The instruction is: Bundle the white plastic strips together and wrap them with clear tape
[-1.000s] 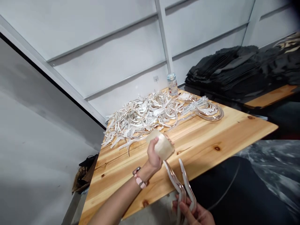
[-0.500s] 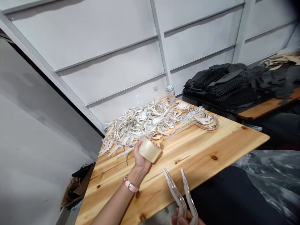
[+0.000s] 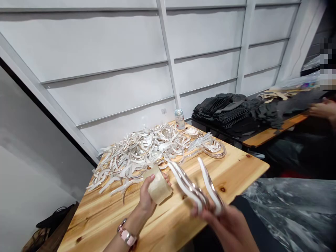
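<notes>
My left hand (image 3: 147, 196) is closed round a wide roll of packing tape (image 3: 159, 187), above the wooden table (image 3: 210, 182). In my right hand (image 3: 228, 224) are several thin, wavy strips (image 3: 190, 187), white on the face with shiny coppery edges. They stick up in two groups with a gap between them, and my fingers close round their lower ends. A big loose pile of similar curved pieces (image 3: 141, 150) covers the far left part of the table, just beyond my left hand. Nested curved strips (image 3: 214, 148) lie at the pile's right end.
A clear bottle with a light blue lid (image 3: 180, 119) stands at the table's back edge by the white wall. Stacked black sheets (image 3: 223, 112) rest on another table to the right. Another person's hand (image 3: 324, 108) shows there. Clear plastic sheeting (image 3: 294, 206) lies below right.
My right hand has risen with the strips from the bottom edge to above the table's front. My left hand still holds the tape. The view has turned right, bringing another person's hand into sight.
</notes>
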Demonstrator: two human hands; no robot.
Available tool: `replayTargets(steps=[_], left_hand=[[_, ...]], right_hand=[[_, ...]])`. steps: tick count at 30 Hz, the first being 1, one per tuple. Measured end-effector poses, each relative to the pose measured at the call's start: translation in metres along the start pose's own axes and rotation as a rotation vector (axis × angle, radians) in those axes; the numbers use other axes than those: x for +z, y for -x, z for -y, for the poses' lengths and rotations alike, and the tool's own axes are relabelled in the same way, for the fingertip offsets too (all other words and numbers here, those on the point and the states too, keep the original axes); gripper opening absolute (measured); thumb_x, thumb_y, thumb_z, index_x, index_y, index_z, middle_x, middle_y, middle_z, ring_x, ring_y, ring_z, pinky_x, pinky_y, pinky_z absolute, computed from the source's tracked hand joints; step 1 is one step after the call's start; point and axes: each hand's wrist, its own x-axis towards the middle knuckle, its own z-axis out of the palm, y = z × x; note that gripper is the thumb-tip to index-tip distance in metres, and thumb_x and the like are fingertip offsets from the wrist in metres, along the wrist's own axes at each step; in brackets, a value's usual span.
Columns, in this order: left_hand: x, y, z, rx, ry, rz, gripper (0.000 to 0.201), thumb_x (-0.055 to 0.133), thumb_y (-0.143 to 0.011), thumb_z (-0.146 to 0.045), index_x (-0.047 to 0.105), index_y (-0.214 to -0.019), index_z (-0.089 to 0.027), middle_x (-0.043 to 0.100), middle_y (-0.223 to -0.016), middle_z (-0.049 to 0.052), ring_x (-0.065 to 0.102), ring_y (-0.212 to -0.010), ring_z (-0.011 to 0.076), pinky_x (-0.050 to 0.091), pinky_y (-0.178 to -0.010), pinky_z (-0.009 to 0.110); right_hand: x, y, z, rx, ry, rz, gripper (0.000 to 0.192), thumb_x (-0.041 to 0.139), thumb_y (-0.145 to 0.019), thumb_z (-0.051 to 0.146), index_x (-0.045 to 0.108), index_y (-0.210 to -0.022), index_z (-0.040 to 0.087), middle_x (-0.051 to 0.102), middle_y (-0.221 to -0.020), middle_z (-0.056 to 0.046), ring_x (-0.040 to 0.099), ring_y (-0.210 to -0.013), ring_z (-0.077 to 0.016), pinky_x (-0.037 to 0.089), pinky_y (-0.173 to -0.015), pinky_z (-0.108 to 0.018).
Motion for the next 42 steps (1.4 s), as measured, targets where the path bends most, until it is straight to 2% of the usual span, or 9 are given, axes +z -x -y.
replayTargets(steps=[3, 8, 12, 18, 22, 29, 34, 38, 42], left_hand=[[-0.001, 0.002, 0.002, -0.046, -0.027, 0.051, 0.034, 0.058, -0.079, -0.042, 0.067, -0.086, -0.01, 0.068, -0.077, 0.011, 0.066, -0.069, 0.0227, 0.052, -0.064, 0.032], [-0.002, 0.003, 0.007, -0.07, -0.055, 0.042, 0.035, 0.062, -0.076, -0.043, 0.067, -0.085, -0.01, 0.068, -0.076, 0.011, 0.066, -0.069, 0.0242, 0.053, -0.067, 0.035], [-0.002, 0.002, 0.007, -0.048, -0.05, 0.036, 0.034, 0.061, -0.076, -0.043, 0.067, -0.085, -0.01, 0.068, -0.075, 0.011, 0.067, -0.069, 0.0244, 0.054, -0.068, 0.036], [0.0, 0.002, 0.007, -0.037, -0.044, 0.029, 0.034, 0.06, -0.077, -0.043, 0.067, -0.085, -0.01, 0.069, -0.079, 0.012, 0.068, -0.073, 0.0242, 0.054, -0.07, 0.035], [0.001, 0.003, 0.007, -0.028, -0.052, 0.014, 0.034, 0.06, -0.078, -0.042, 0.067, -0.084, -0.01, 0.069, -0.077, 0.011, 0.067, -0.071, 0.0239, 0.054, -0.069, 0.035], [-0.001, 0.003, 0.009, -0.023, -0.073, 0.031, 0.036, 0.059, -0.077, -0.044, 0.066, -0.084, -0.009, 0.067, -0.076, 0.011, 0.066, -0.067, 0.0234, 0.053, -0.064, 0.034], [-0.005, 0.001, 0.012, -0.064, -0.082, 0.048, 0.038, 0.059, -0.076, -0.046, 0.066, -0.087, -0.009, 0.067, -0.077, 0.011, 0.066, -0.07, 0.0244, 0.053, -0.064, 0.035], [-0.003, 0.002, 0.012, -0.038, -0.091, 0.044, 0.037, 0.06, -0.076, -0.045, 0.066, -0.086, -0.009, 0.067, -0.076, 0.011, 0.066, -0.069, 0.0233, 0.053, -0.065, 0.033], [-0.001, 0.003, 0.011, -0.04, -0.084, 0.049, 0.037, 0.06, -0.076, -0.045, 0.066, -0.085, -0.009, 0.068, -0.074, 0.01, 0.066, -0.067, 0.0222, 0.053, -0.067, 0.033]], right_hand=[[-0.018, -0.068, 0.014, -0.266, 0.42, 0.18, 0.026, 0.058, -0.086, 0.041, 0.073, -0.085, 0.02, 0.074, -0.082, -0.006, 0.067, -0.081, -0.025, 0.048, -0.072, -0.03], [-0.035, -0.131, -0.018, -0.346, 1.003, 0.316, 0.019, 0.054, -0.089, 0.026, 0.069, -0.081, 0.016, 0.072, -0.082, -0.008, 0.064, -0.076, -0.0216, 0.041, -0.066, -0.027], [-0.044, -0.123, -0.035, -0.378, 1.104, 0.365, 0.02, 0.051, -0.085, 0.014, 0.071, -0.084, 0.016, 0.071, -0.085, -0.01, 0.061, -0.087, -0.024, 0.039, -0.079, -0.03], [-0.044, -0.11, -0.03, -0.42, 1.116, 0.378, 0.042, 0.053, -0.076, 0.009, 0.065, -0.115, 0.015, 0.068, -0.096, -0.008, 0.054, -0.097, -0.024, 0.038, -0.092, -0.032], [-0.04, -0.109, -0.024, -0.445, 1.146, 0.379, 0.024, 0.052, -0.087, 0.023, 0.07, -0.101, 0.016, 0.07, -0.089, -0.008, 0.055, -0.091, -0.0237, 0.037, -0.09, -0.034], [-0.034, -0.106, -0.02, -0.487, 1.287, 0.31, 0.023, 0.053, -0.076, 0.012, 0.07, -0.091, 0.016, 0.071, -0.085, -0.008, 0.057, -0.09, -0.023, 0.033, -0.092, -0.035], [-0.029, -0.108, -0.023, -0.507, 1.352, 0.303, 0.021, 0.059, -0.083, 0.033, 0.074, -0.088, 0.02, 0.071, -0.085, -0.007, 0.056, -0.093, -0.0266, 0.032, -0.089, -0.04], [-0.02, -0.126, -0.019, -0.604, 1.497, 0.325, 0.021, 0.056, -0.087, 0.024, 0.074, -0.079, 0.017, 0.068, -0.09, -0.011, 0.055, -0.095, -0.0281, 0.036, -0.079, -0.037], [-0.006, -0.132, -0.018, -0.635, 1.48, 0.309, 0.02, 0.05, -0.093, 0.019, 0.071, -0.093, 0.016, 0.064, -0.105, -0.012, 0.056, -0.1, -0.025, 0.04, -0.075, -0.032]])
